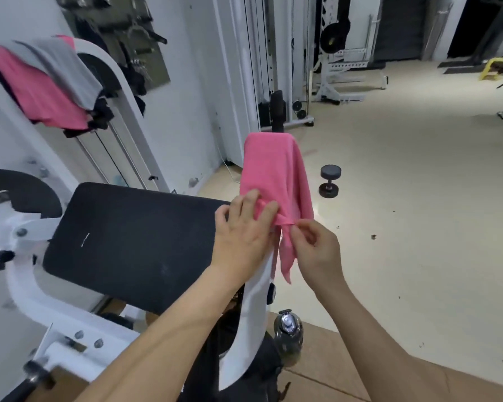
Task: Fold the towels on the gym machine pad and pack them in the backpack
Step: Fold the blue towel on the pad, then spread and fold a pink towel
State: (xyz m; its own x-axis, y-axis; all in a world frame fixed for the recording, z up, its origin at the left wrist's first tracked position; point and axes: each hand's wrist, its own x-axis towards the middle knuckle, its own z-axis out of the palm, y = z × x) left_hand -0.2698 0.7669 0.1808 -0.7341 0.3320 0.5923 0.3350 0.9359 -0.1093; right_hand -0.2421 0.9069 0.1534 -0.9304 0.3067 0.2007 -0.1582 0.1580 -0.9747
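Head view is showing two spare towels [41, 91], one pink and one grey, hanging over the machine frame at the upper left, well apart from the hands. Below them the black pad [134, 245] is lying bare.

At the pad's right edge the left hand [241, 233] is resting against the towel [273, 169], its fingers [269, 211] curling into the cloth and bunching a fold. The towel is hanging draped over the top of the white arm [256, 314], not on the pad, its lower corner dangling free.

Just beside it the right hand [320, 248] is pinching a twisted strand of the hem between thumb and fingers [301, 227].

The cloth is looking light, soft and limp. It is sagging wherever it is unsupported, so it will probably carry no shape of its own, and it should be neither slippery nor fragile. Taking it by two corners of one edge and lifting it clear would likely let it hang flat for laying on the pad.

Farther right a dumbbell [330, 181] is sitting on the floor. I cannot tell whether the dark shape under the white arm is the backpack.
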